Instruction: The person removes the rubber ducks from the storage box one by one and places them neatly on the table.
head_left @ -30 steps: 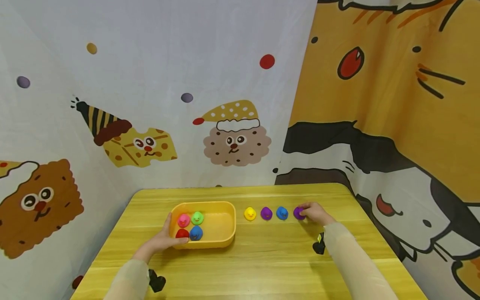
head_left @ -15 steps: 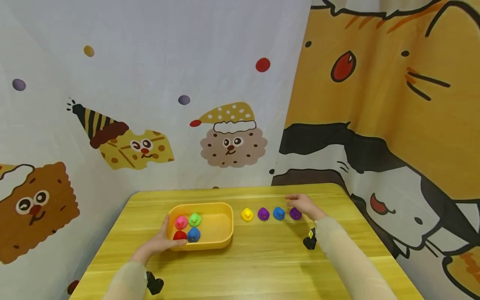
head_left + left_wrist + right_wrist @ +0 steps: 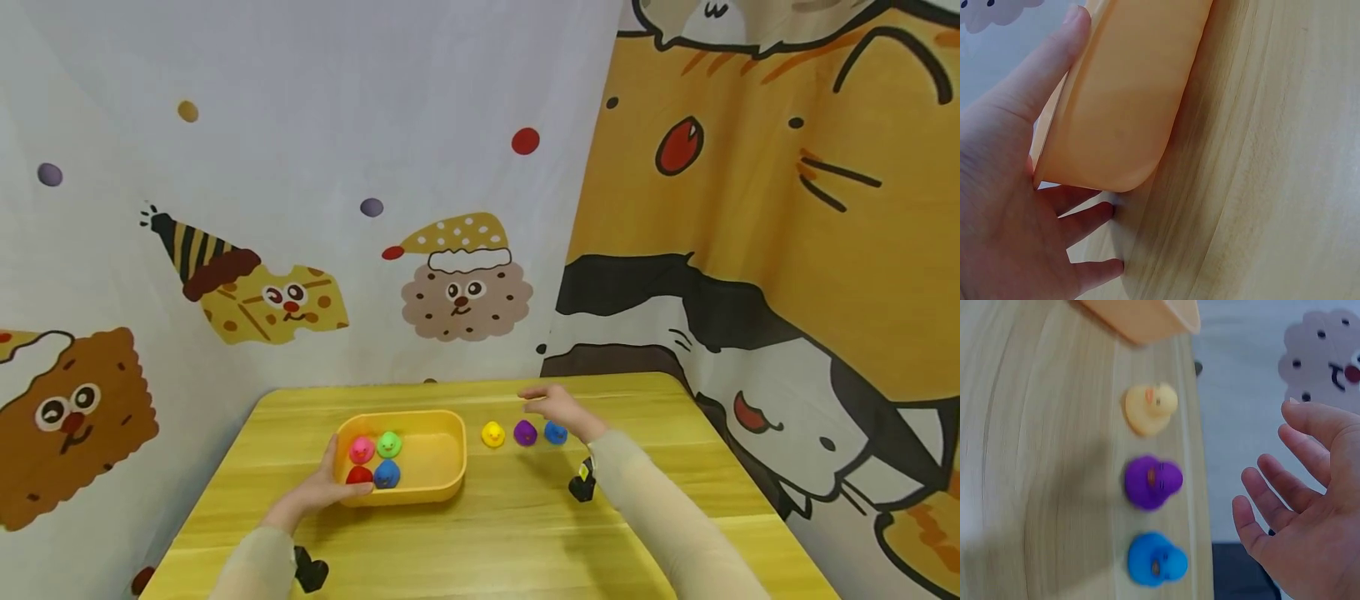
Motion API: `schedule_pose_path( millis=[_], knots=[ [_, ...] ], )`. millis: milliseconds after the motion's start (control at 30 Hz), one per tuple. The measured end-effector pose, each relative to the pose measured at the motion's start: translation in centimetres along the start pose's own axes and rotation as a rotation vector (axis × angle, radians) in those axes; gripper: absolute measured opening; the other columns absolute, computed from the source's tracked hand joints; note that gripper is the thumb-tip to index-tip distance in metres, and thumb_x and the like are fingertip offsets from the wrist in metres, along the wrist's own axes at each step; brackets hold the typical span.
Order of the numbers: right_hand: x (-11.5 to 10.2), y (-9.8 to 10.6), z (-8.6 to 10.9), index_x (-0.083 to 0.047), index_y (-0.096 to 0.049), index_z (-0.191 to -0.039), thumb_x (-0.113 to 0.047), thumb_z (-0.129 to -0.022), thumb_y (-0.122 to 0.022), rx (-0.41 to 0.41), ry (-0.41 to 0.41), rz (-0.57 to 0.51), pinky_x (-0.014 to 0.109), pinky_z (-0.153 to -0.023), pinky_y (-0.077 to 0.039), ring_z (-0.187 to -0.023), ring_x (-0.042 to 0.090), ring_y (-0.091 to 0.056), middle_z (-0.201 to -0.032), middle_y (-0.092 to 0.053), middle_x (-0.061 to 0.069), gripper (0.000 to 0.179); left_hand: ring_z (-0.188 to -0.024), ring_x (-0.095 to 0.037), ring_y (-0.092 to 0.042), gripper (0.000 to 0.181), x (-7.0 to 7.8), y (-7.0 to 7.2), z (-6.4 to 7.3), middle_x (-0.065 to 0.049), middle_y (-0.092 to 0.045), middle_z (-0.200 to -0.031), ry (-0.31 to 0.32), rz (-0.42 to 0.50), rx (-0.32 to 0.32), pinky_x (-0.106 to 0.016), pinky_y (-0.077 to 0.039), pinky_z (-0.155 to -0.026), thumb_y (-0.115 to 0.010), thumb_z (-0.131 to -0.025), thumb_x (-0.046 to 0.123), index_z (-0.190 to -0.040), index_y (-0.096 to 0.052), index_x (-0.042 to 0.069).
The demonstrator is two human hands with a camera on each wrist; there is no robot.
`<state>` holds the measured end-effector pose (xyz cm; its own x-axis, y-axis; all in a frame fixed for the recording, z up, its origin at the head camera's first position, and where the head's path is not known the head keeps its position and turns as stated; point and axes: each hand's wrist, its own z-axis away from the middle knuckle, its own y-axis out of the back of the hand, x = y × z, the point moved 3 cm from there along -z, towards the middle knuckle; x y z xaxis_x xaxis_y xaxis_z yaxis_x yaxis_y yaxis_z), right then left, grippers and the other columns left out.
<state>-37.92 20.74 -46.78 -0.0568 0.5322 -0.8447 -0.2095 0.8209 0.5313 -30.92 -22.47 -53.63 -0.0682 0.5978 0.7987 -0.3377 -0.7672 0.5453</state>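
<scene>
Your desk (image 3: 480,542) carries the yellow tray (image 3: 431,454), left grip (image 3: 320,486) holding its corner same as before. Your right grip (image 3: 562,407) let go of the end purple duck — hidden now — and slid left, fingers loose and holding nothing, near the row: yellow duck (image 3: 492,434), purple duck (image 3: 525,432), blue duck (image 3: 556,432). Pink (image 3: 362,450), green (image 3: 388,444), red (image 3: 359,477) and another blue (image 3: 387,474) sit in the tray.
</scene>
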Motion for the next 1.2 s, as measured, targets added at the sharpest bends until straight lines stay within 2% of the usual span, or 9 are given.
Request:
schedule_pose_path(
  millis=[200, 400, 533, 767, 1033, 1200],
  knots=[
    [-1.9, -2.2, 0.0, -0.001, -0.063, -0.125, -0.013, -0.091, -0.065, -0.045, 0.041, 0.005, 0.048, -0.096, -0.046, -0.114, 0.029, -0.057, -0.129, -0.059, 0.015, 0.036, -0.137, -0.058, -0.005, 0.127, 0.2, -0.2, 0.4, -0.035, 0.01, -0.153, 0.003, 0.005, -0.019, -0.068, -0.008, -0.107, -0.076, -0.082, 0.041, -0.148, 0.025, 0.003],
    [-3.0, -4.1, -0.6, -0.002, -0.064, -0.123, -0.015, -0.09, -0.067, -0.09, 0.09, 0.023, 0.047, -0.096, -0.046, -0.114, 0.031, -0.057, -0.128, -0.059, 0.018, 0.036, -0.135, -0.06, -0.007, 0.127, 0.0, 0.1, 0.5, -0.037, 0.009, -0.152, -0.003, -0.008, -0.005, -0.069, -0.008, -0.107, -0.076, -0.081, 0.044, -0.148, 0.024, 0.001],
    [-3.5, -5.0, -0.8, -0.005, -0.065, -0.123, -0.018, -0.09, -0.068, -0.124, 0.101, 0.029, 0.047, -0.094, -0.047, -0.113, 0.029, -0.058, -0.127, -0.061, 0.014, 0.035, -0.135, -0.06, -0.006, 0.129, -0.1, -0.1, 0.6, -0.037, 0.01, -0.153, -0.007, 0.001, -0.004, -0.069, -0.007, -0.107, -0.076, -0.08, 0.046, -0.148, 0.024, 0.001],
    [-4.8, -6.6, -1.3, -0.001, -0.064, -0.123, -0.016, -0.091, -0.067, -0.171, 0.171, 0.04, 0.045, -0.097, -0.046, -0.115, 0.03, -0.057, -0.127, -0.06, 0.019, 0.036, -0.136, -0.058, -0.008, 0.129, 0.1, -0.3, 0.4, -0.035, 0.008, -0.154, -0.015, 0.015, 0.011, -0.068, -0.007, -0.107, -0.077, -0.079, 0.045, -0.149, 0.022, 0.002],
    [-6.2, -9.3, -2.1, -0.006, -0.065, -0.124, -0.019, -0.091, -0.068, -0.226, 0.14, 0.028, 0.046, -0.096, -0.046, -0.114, 0.026, -0.056, -0.125, -0.062, 0.012, 0.036, -0.137, -0.057, -0.007, 0.126, 0.0, -0.3, 0.2, -0.034, 0.007, -0.154, -0.007, 0.026, 0.018, -0.068, -0.009, -0.107, -0.077, -0.08, 0.042, -0.15, 0.02, 0.003],
    [-7.0, -11.0, -2.6, -0.005, -0.065, -0.123, -0.017, -0.09, -0.069, -0.277, 0.156, 0.004, 0.044, -0.095, -0.047, -0.114, 0.024, -0.057, -0.124, -0.063, 0.01, 0.035, -0.137, -0.056, -0.008, 0.128, -0.1, -0.2, 0.2, -0.034, 0.006, -0.155, 0.007, 0.029, 0.029, -0.068, -0.009, -0.108, -0.078, -0.079, 0.043, -0.15, 0.021, 0.004]
  ],
)
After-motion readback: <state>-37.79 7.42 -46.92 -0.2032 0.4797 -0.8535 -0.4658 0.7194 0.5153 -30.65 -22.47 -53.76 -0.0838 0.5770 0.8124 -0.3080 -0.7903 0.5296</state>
